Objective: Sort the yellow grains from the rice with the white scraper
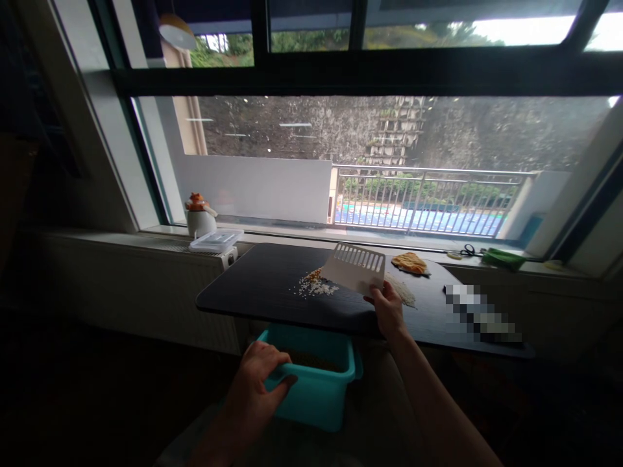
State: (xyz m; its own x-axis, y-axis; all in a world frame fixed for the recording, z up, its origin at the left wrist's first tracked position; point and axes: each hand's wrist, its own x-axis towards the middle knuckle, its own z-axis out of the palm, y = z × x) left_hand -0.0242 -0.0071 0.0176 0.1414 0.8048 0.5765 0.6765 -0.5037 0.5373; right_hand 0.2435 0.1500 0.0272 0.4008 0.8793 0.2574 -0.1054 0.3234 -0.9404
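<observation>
My right hand (388, 308) grips the near edge of a white slotted scraper (348, 272), a flat plate with a row of long slots along its far side. The plate is held tilted over a dark table (272, 272). Left of it lies a loose pile of white and yellow grains (314, 285); a second pale pile of grains (403, 292) lies to the right, partly behind my hand. My left hand (263, 373) is closed over the near left rim of a teal bin (311, 392), below the table edge. Brown granular material (314, 360) covers the bin's bottom.
A crumpled yellow cloth (411, 263) lies toward the table's back right, with a blurred-out dark object (481, 314) near the right end. The windowsill holds scissors (467, 251), a green cloth (503, 259), a clear plastic lid (217, 240) and a white pot (200, 222).
</observation>
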